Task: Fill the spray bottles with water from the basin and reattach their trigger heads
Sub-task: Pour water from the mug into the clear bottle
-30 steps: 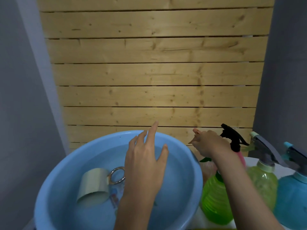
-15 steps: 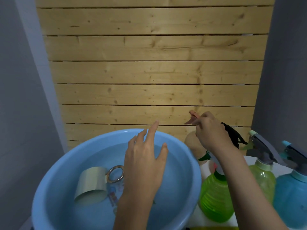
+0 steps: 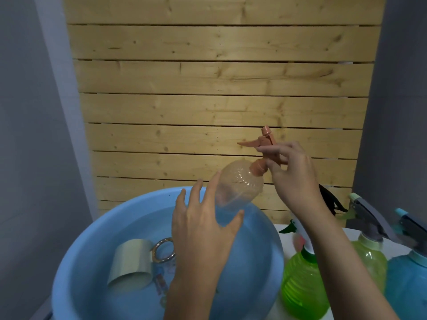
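Spray bottle point(image 3: 240, 185), peach and see-through, hung in the air above the far rim of the blue basin point(image 3: 92, 239), looking empty. Its long axis ran slantwise, base down and to the left over the water, neck up and to the right. The right hand point(image 3: 293, 174) pinched the trigger head point(image 3: 265, 142) just above the collar, the lever pointing left. The left hand point(image 3: 203, 227) sat nearer the base, fingers spread, index beside the body and thumb beneath it; whether it touched was unclear. Unscrewing probably called for the left hand to close on the body while the right twisted the head. Other bottles stood to the right, the green bottle point(image 3: 302, 280) nearest.
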Demonstrator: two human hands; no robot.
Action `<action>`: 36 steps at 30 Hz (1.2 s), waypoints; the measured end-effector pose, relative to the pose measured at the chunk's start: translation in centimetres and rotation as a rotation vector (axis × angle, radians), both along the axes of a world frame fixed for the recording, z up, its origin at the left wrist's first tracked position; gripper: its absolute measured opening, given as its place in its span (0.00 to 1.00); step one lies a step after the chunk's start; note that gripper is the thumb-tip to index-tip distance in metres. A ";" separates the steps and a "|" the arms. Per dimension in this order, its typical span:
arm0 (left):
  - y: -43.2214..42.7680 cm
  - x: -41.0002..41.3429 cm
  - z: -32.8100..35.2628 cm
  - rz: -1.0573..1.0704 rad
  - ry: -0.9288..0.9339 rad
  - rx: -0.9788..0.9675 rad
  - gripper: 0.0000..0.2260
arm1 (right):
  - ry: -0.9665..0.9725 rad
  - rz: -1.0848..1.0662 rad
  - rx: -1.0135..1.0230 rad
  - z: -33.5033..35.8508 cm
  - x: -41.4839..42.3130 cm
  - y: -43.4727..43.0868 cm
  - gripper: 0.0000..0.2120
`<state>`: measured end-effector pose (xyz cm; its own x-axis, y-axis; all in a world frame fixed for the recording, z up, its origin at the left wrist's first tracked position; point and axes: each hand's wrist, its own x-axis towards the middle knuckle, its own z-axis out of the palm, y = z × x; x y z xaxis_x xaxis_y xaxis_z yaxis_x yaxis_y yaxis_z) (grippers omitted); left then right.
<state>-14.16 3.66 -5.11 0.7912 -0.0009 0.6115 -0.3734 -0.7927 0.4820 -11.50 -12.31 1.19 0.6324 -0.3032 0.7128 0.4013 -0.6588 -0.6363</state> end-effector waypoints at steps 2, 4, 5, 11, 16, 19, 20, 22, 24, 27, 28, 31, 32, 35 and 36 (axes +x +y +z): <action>0.2 -0.1 0.1 0.013 -0.025 -0.001 0.39 | 0.085 0.116 0.139 -0.2 0.0 0.3 0.15; 0.4 -0.1 0.1 0.022 -0.011 0.020 0.44 | 0.179 0.256 0.287 -0.3 -0.5 0.4 0.15; 0.6 -0.1 0.1 0.029 0.014 0.035 0.46 | 0.231 0.334 0.351 -0.3 -0.7 0.5 0.15; 1.6 -0.5 0.9 0.210 0.078 0.206 0.55 | 0.399 0.617 0.562 -0.5 -1.2 1.1 0.14; 2.5 -0.6 1.1 0.290 0.064 0.253 0.54 | 0.442 0.773 0.659 -0.5 -1.2 1.4 0.27; 3.0 -0.3 0.8 0.291 0.032 0.214 0.49 | 0.475 0.805 0.774 -0.9 -0.6 1.2 0.36; 3.2 -0.2 0.6 0.285 0.031 0.206 0.48 | 0.489 0.795 0.764 -1.0 -0.5 1.3 0.35; 3.6 0.0 0.4 0.278 0.029 0.210 0.46 | 0.518 0.748 0.592 -1.3 -0.4 1.4 0.25; 3.9 0.0 0.2 0.274 0.028 0.216 0.45 | 0.528 0.691 0.409 -1.6 -0.3 1.4 0.20; 4.0 -0.1 0.2 0.268 0.034 0.223 0.45 | 0.541 0.611 0.264 -1.6 -0.4 1.2 0.21; 4.0 -0.1 0.2 0.265 0.038 0.224 0.45 | 0.542 0.614 0.256 -1.7 -0.4 1.0 0.22; 3.9 0.0 0.2 0.258 0.065 0.232 0.44 | 0.525 0.645 0.254 -1.9 -0.4 0.8 0.23; 3.9 0.0 0.2 0.258 0.068 0.223 0.44 | 0.512 0.654 0.246 -1.9 -0.4 0.8 0.25; 4.0 0.0 0.0 0.252 0.054 0.184 0.46 | 0.472 0.698 0.232 -1.9 -0.5 0.6 0.28; 4.0 0.0 0.0 0.248 0.049 0.175 0.46 | 0.460 0.711 0.228 -1.9 -0.5 0.5 0.28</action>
